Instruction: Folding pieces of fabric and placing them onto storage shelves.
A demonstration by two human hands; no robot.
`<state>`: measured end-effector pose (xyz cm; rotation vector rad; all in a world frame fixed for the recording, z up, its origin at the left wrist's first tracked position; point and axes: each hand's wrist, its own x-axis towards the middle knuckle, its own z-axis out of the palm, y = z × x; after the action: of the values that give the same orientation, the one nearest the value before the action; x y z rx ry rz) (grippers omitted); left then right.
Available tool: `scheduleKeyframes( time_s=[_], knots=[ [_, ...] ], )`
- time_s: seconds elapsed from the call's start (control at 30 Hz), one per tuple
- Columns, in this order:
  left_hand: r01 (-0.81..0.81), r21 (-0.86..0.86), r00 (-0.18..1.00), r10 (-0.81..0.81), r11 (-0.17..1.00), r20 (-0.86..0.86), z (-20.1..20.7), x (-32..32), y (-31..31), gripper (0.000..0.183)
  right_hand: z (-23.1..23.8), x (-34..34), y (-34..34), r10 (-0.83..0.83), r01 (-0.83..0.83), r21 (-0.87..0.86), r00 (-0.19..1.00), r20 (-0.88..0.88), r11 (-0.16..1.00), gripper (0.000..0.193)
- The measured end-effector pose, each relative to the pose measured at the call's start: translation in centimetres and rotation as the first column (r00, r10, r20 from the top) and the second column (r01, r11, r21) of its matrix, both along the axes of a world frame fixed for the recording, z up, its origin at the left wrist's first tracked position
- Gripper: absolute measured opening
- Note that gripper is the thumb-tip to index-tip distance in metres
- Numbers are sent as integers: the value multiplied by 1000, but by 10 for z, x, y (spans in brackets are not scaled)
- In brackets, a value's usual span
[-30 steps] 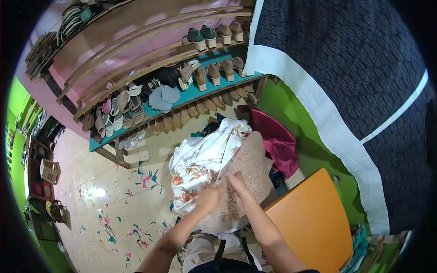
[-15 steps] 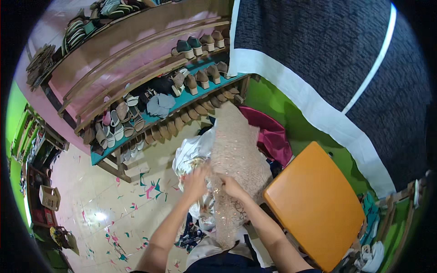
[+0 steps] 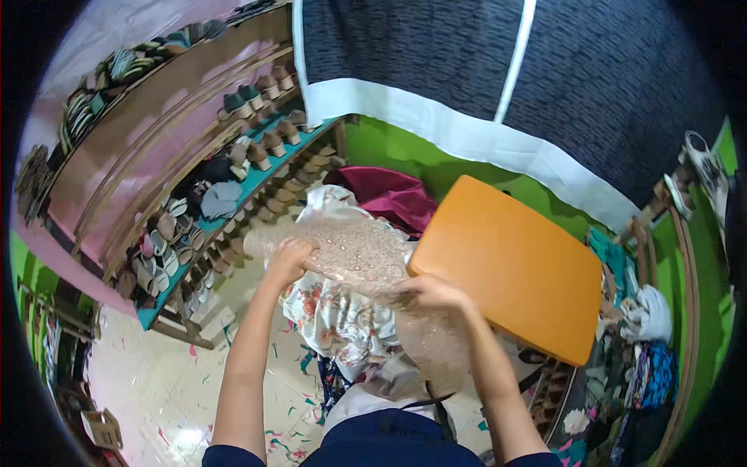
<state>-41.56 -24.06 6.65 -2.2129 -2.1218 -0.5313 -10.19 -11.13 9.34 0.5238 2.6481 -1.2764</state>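
A piece of beige, patterned, sequinned fabric (image 3: 354, 253) stretches between my two hands, its lower end hanging down on the right. My left hand (image 3: 291, 260) grips its upper edge with curled fingers. Farther right, my right hand (image 3: 436, 295) is slightly blurred but closed on the same fabric, near the corner of an orange tabletop (image 3: 510, 268). Beneath the beige fabric lies a white cloth with a floral print (image 3: 331, 319), partly covered by it. Behind these, a magenta satiny cloth (image 3: 393, 194) is bunched up against the green wall.
A wooden rack (image 3: 257, 175) with a teal shelf holds several shoes at the left. Colourful scraps (image 3: 299, 447) litter the tiled floor. Folded cloths (image 3: 650, 373) and a white bundle (image 3: 650, 311) are piled at the right. A dark curtain with a white border (image 3: 436, 113) hangs behind.
The beige fabric has swung from lying lengthwise away from me to spanning crosswise. My hands have moved apart, uncovering more of the floral cloth. The view has turned to the right.
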Motion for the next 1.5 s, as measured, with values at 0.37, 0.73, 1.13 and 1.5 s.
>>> scheduleKeyframes(
  time_s=[0.37, 0.73, 1.13, 1.5],
  knots=[
    [143, 171, 975, -169, 975, 145, 48, 125, 24, 28, 84, 211, 0, -456, 369, -314, 848, -271, 875, 49],
    [180, 243, 980, -194, 953, 35, 54, 298, 66, 13, 97, 385, -16, -680, 882, 282, 471, -562, 378, 52],
    [288, 507, 957, -239, 812, -161, 118, 355, 221, 12, 102, 449, 90, -627, 656, 701, 428, -651, -281, 22],
    [365, 443, 918, -237, 819, -319, 87, 377, 411, 23, 59, 471, 231, -677, 511, 776, 423, -602, -371, 36]
  ],
)
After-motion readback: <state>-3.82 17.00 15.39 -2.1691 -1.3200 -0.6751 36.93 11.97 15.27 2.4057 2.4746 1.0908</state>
